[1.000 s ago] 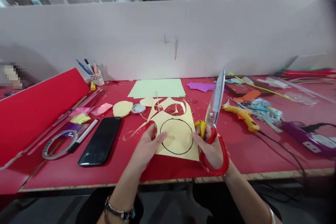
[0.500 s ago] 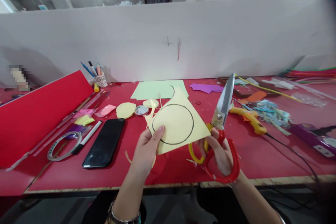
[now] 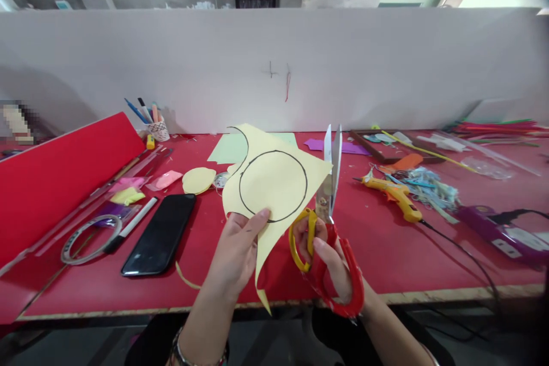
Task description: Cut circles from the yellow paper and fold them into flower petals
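Observation:
My left hand (image 3: 240, 246) pinches a pale yellow sheet of paper (image 3: 274, 183) by its lower edge, thumb on top. A black circle is drawn on the sheet, a curved line shows at its upper left, and a narrow strip dangles below. My right hand (image 3: 328, 257) is closed in the handles of large scissors (image 3: 337, 177), one handle yellow and one red. Their blades point upward, slightly parted, at the sheet's right corner; whether they touch it I cannot tell. Cut yellow paper discs (image 3: 199, 180) lie behind my left hand.
A black phone (image 3: 159, 234), a marker (image 3: 131, 226) and a tape roll (image 3: 92, 239) lie left. A yellow glue gun (image 3: 392, 194) with its cord, blue fringe scraps (image 3: 433, 186) and a purple device (image 3: 501, 231) are right. A red board (image 3: 64, 177) leans far left.
The yellow sheet has turned and risen, and its dangling strip now shows below. The scissors have moved left, their blades now upright and slightly parted near the sheet's corner.

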Tool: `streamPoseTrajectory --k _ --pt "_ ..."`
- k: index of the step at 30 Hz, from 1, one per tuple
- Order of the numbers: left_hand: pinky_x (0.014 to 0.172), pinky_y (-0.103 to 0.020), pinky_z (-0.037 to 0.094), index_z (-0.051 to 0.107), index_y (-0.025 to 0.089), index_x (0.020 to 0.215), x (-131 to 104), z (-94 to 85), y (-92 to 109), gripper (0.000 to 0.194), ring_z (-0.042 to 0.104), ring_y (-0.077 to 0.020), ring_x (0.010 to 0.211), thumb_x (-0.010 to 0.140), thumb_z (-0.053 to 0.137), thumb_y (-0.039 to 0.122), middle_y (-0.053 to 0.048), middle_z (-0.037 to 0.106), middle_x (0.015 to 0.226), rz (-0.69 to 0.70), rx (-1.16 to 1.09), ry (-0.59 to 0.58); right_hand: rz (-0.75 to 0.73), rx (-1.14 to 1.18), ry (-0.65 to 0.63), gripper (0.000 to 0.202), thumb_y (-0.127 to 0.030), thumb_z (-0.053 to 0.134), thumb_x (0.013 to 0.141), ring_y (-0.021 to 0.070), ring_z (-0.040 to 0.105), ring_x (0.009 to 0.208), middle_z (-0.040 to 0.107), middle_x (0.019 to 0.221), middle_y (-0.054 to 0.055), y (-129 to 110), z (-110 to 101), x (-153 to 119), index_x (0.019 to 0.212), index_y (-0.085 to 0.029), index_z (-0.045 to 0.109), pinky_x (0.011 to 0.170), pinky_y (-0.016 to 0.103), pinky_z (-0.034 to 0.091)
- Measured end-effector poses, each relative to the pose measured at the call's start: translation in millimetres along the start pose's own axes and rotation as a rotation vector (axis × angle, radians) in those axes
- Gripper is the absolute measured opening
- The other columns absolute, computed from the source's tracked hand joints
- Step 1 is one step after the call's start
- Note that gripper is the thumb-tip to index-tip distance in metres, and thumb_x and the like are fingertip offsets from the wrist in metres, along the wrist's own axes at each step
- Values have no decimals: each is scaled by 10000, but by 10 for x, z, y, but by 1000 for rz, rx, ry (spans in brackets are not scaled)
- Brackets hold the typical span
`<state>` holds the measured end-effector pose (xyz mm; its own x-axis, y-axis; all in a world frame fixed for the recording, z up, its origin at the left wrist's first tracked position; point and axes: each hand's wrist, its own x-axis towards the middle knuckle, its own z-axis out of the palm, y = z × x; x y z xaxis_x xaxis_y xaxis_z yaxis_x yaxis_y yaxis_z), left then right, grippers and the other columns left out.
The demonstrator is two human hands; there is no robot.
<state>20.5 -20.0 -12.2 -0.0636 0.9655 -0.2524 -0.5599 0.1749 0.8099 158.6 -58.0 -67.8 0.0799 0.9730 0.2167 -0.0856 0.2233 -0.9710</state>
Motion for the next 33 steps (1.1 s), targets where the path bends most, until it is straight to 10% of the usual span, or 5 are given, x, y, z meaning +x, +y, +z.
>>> streamPoseTrajectory --k 14,24,33 --pt "314 -156 265 438 162 359 54 -138 -93 523 370 -39 262 712 655 481 41 389 269 134 482 -219 -10 -180 -101 278 -434 449 874 105 336 488 369 574 -54 -240 66 -58 732 -195 463 467 247 294" --pt "416 -149 380 491 166 463 145 -154 47 409 464 -46 359 687 692 444 50 481 374 361 259 109 5 -418 -285 382 -571 421 841 148 416 597 467 699 10 -342 -130 -116 782 -196 464 521 268 350" --pt "383 -165 340 478 169 438 128 -168 18 435 424 -47 346 712 665 449 51 455 369 373 240 86 -72 -467 -336 449 -623 373 838 148 408 552 464 653 17 -277 40 -152 769 -187 453 471 260 335"
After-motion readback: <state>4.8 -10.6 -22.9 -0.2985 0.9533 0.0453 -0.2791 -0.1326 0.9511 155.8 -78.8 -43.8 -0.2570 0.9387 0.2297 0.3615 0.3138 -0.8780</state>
